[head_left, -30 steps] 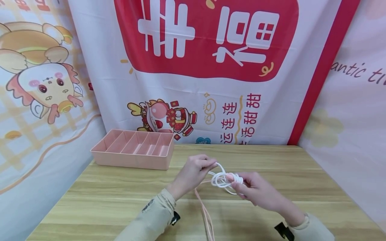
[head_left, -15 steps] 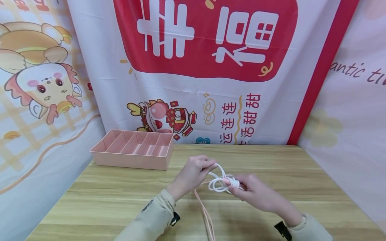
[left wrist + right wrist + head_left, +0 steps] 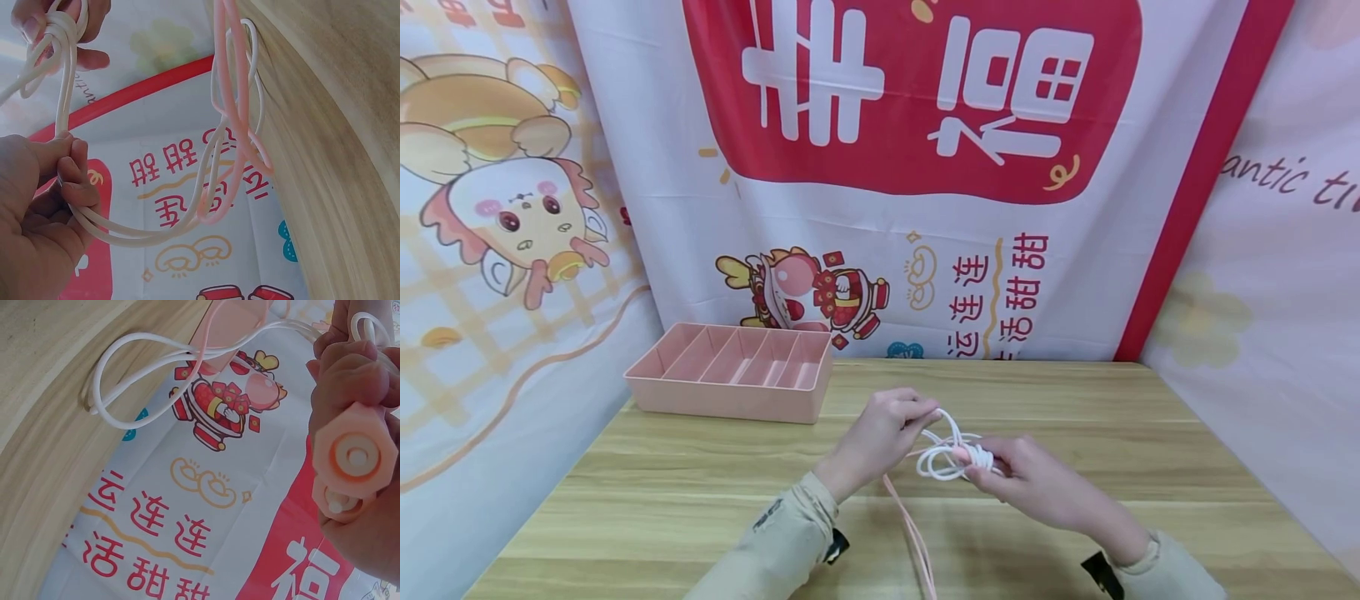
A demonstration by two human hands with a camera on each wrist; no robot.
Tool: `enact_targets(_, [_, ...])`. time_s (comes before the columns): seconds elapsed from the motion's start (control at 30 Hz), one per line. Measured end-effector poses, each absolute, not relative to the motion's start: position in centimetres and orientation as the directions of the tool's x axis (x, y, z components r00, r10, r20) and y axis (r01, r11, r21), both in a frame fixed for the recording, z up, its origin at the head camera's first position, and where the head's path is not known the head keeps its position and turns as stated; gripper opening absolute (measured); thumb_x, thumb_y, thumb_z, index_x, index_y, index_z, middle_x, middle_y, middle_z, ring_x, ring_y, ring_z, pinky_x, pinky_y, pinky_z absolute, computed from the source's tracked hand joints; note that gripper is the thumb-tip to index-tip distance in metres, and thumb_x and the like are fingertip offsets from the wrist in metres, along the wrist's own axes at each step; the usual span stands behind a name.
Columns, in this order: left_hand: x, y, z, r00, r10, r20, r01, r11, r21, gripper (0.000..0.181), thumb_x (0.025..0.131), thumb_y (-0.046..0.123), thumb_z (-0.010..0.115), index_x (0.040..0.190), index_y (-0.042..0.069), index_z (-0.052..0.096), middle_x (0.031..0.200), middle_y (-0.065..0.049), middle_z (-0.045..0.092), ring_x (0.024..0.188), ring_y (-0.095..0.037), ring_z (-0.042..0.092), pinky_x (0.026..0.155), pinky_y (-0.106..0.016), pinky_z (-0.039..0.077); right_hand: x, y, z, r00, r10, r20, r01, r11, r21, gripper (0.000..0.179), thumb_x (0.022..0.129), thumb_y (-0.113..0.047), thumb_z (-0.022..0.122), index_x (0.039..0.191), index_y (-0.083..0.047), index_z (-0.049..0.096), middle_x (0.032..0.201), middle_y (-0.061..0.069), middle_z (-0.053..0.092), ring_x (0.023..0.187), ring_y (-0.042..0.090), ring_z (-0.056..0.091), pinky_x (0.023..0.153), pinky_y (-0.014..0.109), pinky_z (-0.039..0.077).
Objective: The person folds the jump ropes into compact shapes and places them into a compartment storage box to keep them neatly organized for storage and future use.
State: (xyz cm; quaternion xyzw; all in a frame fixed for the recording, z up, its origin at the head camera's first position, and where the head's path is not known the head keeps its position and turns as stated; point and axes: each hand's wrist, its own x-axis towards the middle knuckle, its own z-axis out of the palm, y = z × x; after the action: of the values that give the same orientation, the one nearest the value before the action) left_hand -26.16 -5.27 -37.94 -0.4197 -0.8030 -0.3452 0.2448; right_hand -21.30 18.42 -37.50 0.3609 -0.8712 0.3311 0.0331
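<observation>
Head view: we see the white cord (image 3: pixel 981 457) between the two hands, in front of the person and over the tabletop (image 3: pixel 1075 404). The left hand (image 3: pixel 882 429) pinches a doubled length of it between thumb and fingertips; from there the strands arch across to a wound bundle at the right hand (image 3: pixel 1041 483). We note the right hand with thumb and fingers curled round the bundle, loose loops lying on its left-hand side, just beside the thumb.

Right wrist view: we make out two pink handles (image 3: pixel 355 456) inside the right hand's grip, octagonal ends facing the camera, one partly behind the other. A long white loop reaches away from the hands; whether it touches the tabletop we cannot tell.

Left wrist view: wraps sit against the right hand's fingers, and the doubled strands pass through the left hand's pinch, then curve out to where a pink cord (image 3: pixel 242 78) crosses them.

We record a pink divided box (image 3: pixel 726 400) on the tabletop, well apart from both hands, beyond the left one, near a printed cloth (image 3: pixel 865 212).
</observation>
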Motion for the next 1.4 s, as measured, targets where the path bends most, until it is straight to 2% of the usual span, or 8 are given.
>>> enact_targets(0.13, [-25.9,-5.0,-37.9,-0.547,0.503,0.668,0.829,0.434,0.352,0.016,0.092,0.009,0.07,0.107,0.004,0.075,0.088,-0.002,0.068,0.075,-0.008,0.059,0.065,-0.012,0.048,-21.2,18.0,-37.8,-0.769,-0.569,0.291,-0.63,0.599,-0.494,0.012,0.097,-0.031,0.064,0.086,-0.029,0.062,0.057,-0.017,0.041,0.049,-0.002,0.036,0.043,0.019,0.032])
enact_targets(0.3, [-25.3,-4.5,-38.1,-0.552,0.525,0.648,0.823,0.468,0.322,0.016,0.093,0.01,0.07,0.107,0.005,0.075,0.091,-0.004,0.069,0.08,-0.01,0.064,0.071,-0.01,0.048,-20.7,17.0,-38.4,-0.799,-0.491,0.348,-0.577,0.788,-0.214,0.022,0.091,-0.032,0.067,0.076,-0.023,0.055,0.057,-0.013,0.037,0.048,0.002,0.034,0.041,0.023,0.029])
enact_targets(0.43, [-25.0,-3.9,-38.4,-0.463,0.543,0.701,0.86,0.466,0.207,0.014,0.09,0.007,0.072,0.103,0.004,0.075,0.089,-0.005,0.068,0.079,-0.013,0.064,0.072,-0.01,0.048,-20.4,16.4,-38.9,-0.779,-0.435,0.452,-0.498,0.867,-0.023,0.028,0.088,-0.033,0.068,0.071,-0.019,0.051,0.058,-0.009,0.041,0.047,0.01,0.039,0.038,0.03,0.033])
enact_targets(0.6, [-24.6,-3.2,-38.5,-0.321,0.565,0.76,0.889,0.456,0.037,0.014,0.086,0.006,0.077,0.099,0.005,0.073,0.09,-0.005,0.067,0.082,-0.015,0.064,0.078,-0.013,0.049,-20.4,16.1,-39.4,-0.756,-0.367,0.543,-0.434,0.901,0.004,0.03,0.087,-0.031,0.071,0.071,-0.015,0.051,0.056,-0.003,0.045,0.043,0.016,0.044,0.035,0.035,0.035])
enact_targets(0.77, [-24.1,-2.8,-38.3,-0.29,0.542,0.789,0.908,0.417,0.047,0.015,0.086,0.004,0.076,0.101,0.002,0.073,0.091,-0.006,0.066,0.082,-0.016,0.063,0.079,-0.012,0.048,-20.5,16.0,-39.4,-0.758,-0.313,0.573,-0.415,0.908,-0.054,0.025,0.089,-0.027,0.07,0.077,-0.012,0.053,0.053,-0.003,0.042,0.041,0.014,0.04,0.033,0.031,0.032])
enact_targets(1.0, [-24.0,-2.6,-38.1,-0.335,0.503,0.797,0.94,0.229,0.251,0.022,0.09,-0.002,0.068,0.112,-0.006,0.069,0.099,-0.01,0.067,0.081,-0.011,0.062,0.073,-0.01,0.047,-20.9,16.1,-38.9,-0.782,-0.227,0.581,-0.441,0.859,-0.259,0.016,0.095,-0.027,0.066,0.089,-0.014,0.06,0.056,-0.01,0.041,0.045,0.008,0.039,0.037,0.027,0.031])
enact_targets(1.2, [-24.6,-3.1,-38.3,-0.468,0.474,0.746,0.874,0.125,0.469,0.022,0.094,0.005,0.066,0.114,-0.001,0.071,0.094,-0.001,0.068,0.064,-0.002,0.049,0.051,-0.017,0.045,-21.3,16.5,-38.4,-0.833,-0.22,0.507,-0.48,0.742,-0.468,0.016,0.098,-0.028,0.064,0.097,-0.011,0.064,0.058,-0.011,0.04,0.048,0.004,0.037,0.041,0.025,0.033])
enact_targets(1.4, [-25.0,-3.2,-38.6,-0.472,0.481,0.738,0.877,0.17,0.45,0.018,0.091,0.006,0.071,0.109,0.003,0.074,0.104,-0.001,0.072,0.088,-0.006,0.061,0.07,-0.019,0.049,-21.2,16.7,-38.0,-0.873,-0.289,0.393,-0.487,0.585,-0.649,0.02,0.102,-0.031,0.055,0.095,-0.012,0.06,0.065,-0.005,0.052,0.048,0.008,0.044,0.04,0.026,0.039])
